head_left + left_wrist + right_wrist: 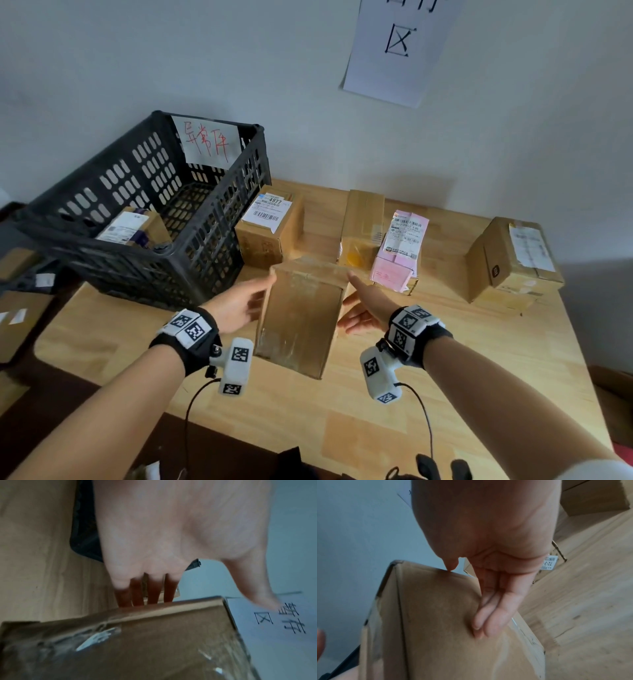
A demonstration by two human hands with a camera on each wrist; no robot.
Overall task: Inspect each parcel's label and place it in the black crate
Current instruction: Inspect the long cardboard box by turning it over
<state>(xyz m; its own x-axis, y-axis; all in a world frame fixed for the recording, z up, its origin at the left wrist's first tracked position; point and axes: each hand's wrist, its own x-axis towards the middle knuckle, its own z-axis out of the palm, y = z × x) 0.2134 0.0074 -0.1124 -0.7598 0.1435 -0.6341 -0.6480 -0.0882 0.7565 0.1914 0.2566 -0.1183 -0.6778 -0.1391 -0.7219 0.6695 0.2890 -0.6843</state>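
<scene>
Parcels are only partly processed. Nearest, a plain brown parcel (301, 318) stands tilted above the front of the wooden surface (445, 394), held between both hands. The left hand (239, 305) presses its left side with straight fingers (137, 595); the right hand (363, 308) presses the right side, fingers (489, 615) extended flat on the cardboard and thumb on the upper edge. No label shows on the faces turned to the cameras, so inspection of this one appears unfinished.

Behind it, four parcels remain on the surface: one marked 4977 (270, 226), an unlabelled-side brown box (363, 229), a pink-labelled box (400, 250) and a larger carton (513, 263) at far right.

At rear left, the black crate (205, 246) holds one labelled parcel (133, 228). Judged progress: one placed, one in hand, four outstanding.
</scene>
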